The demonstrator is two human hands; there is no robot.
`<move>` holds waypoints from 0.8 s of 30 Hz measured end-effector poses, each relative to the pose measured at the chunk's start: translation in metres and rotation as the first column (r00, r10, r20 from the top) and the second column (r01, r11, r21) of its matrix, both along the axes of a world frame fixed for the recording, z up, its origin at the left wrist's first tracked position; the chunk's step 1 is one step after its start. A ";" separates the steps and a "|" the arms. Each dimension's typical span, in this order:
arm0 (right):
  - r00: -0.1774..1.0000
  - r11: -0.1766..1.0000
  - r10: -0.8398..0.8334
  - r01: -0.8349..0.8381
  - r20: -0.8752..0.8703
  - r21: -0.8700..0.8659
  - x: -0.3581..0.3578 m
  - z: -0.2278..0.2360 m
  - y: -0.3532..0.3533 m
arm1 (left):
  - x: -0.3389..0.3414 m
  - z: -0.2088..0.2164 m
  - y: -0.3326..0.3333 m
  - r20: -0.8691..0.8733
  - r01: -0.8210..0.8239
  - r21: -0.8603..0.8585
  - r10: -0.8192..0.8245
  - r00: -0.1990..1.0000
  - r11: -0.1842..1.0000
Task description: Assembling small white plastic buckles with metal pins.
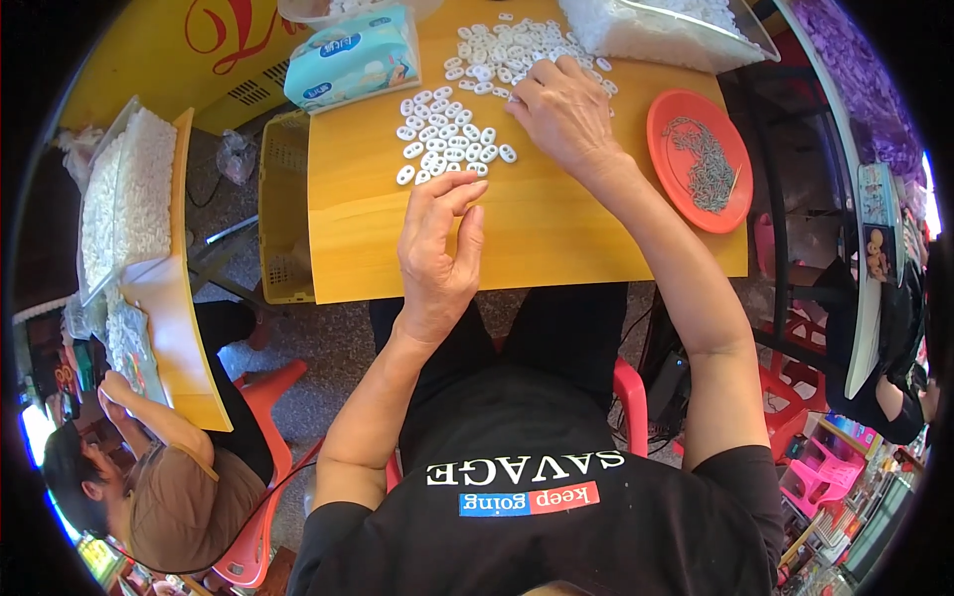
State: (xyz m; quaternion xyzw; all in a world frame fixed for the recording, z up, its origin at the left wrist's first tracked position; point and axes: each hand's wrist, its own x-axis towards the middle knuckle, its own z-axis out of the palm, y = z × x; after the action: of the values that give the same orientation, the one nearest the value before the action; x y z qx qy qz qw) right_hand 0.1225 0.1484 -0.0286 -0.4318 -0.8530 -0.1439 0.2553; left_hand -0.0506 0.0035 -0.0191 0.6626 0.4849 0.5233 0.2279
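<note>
White oval plastic pieces, each with two small holes, lie on the yellow-orange table. One loose group of these white pieces (pixel 447 134) is spread left of centre; a denser pile of the same pieces (pixel 507 50) lies farther back. My right hand (pixel 571 114) reaches over the near right side of that pile, its fingers spread and bent down onto it. Its fingertips are partly hidden. Just in front of the loose group hovers my left hand (pixel 440 243), thumb apart from the bent fingers, with nothing visible between them. Its fingertips are beside the nearest pieces.
At the right, a red plate (pixel 661 149) holds many small grey metal pins. A tissue pack (pixel 353 62) stands at the back left, and a clear tub (pixel 686 40) of white parts at the back right. Another person (pixel 189 487) sits at a side table on the left.
</note>
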 end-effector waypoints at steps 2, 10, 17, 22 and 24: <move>0.999 1.000 0.030 -0.030 -0.020 0.010 0.000 0.002 -0.002 | 0.002 0.000 0.000 0.006 0.009 -0.003 -0.009 1.000 1.000; 0.989 0.994 0.110 -0.111 0.096 0.010 0.000 -0.002 -0.002 | 0.007 0.001 -0.002 0.011 0.020 -0.026 -0.020 1.000 0.999; 0.982 0.990 0.141 -0.137 -0.123 0.039 0.004 0.000 -0.014 | 0.012 -0.007 0.008 0.332 0.126 -0.255 -0.035 0.943 0.959; 0.965 0.999 0.028 -0.036 -0.262 -0.028 0.008 0.000 -0.021 | 0.020 -0.005 0.015 0.472 0.218 -0.372 -0.018 0.881 0.902; 0.960 0.996 0.045 -0.063 -0.276 -0.059 0.006 0.001 -0.019 | 0.021 -0.007 0.015 0.482 0.190 -0.343 -0.001 0.876 0.920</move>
State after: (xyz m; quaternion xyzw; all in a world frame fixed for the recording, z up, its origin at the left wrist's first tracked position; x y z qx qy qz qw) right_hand 0.1284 0.1295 -0.0276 -0.4325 -0.8252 -0.0469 0.3602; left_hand -0.0292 0.0185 -0.0258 0.4816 0.4728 0.5527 0.4890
